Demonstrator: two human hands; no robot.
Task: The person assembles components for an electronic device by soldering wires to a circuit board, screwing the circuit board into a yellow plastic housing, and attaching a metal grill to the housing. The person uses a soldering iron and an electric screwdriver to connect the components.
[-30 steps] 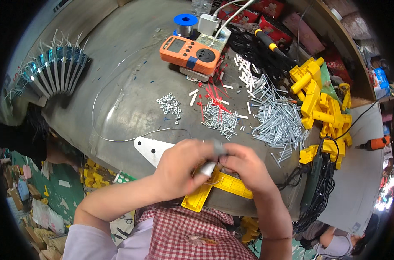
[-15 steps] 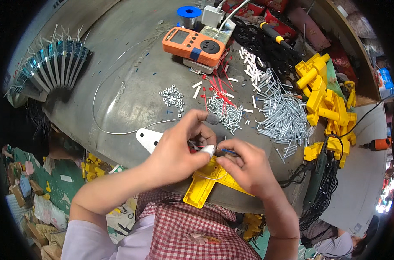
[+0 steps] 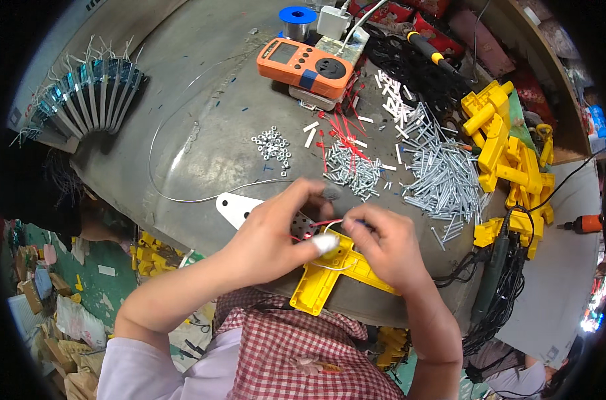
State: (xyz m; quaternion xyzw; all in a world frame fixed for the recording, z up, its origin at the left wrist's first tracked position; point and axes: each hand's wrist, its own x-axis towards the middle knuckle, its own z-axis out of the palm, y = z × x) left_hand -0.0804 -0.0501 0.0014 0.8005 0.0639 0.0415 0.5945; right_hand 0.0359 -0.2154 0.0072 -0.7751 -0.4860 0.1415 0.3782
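My left hand (image 3: 276, 230) is over the near edge of the table, its wrapped thumb apart from the index finger, which wears a grey fingertip cover. Beneath that thumb lies a yellow plastic housing (image 3: 314, 290), its hollow side up, with a thin white wire (image 3: 336, 268) across it. My right hand (image 3: 386, 243) pinches thin wires above the housing; a red wire (image 3: 326, 222) leads to its fingertips, and something dark blue shows between the fingers. A white plate with holes (image 3: 235, 208) sticks out behind my left hand, partly covered by it.
Beyond my hands lie nuts (image 3: 273, 148), short screws (image 3: 353, 172) and long screws (image 3: 443, 177). An orange meter (image 3: 306, 67) and a solder spool (image 3: 297, 25) stand farther back. Yellow housings (image 3: 509, 153) pile up at the right, near a soldering iron (image 3: 493, 267). Wired strips (image 3: 93, 97) stand left.
My left thumb and index finger have parted from the wire ends they were pinching. My right hand keeps its pinch and has shifted slightly. The view has moved a little.
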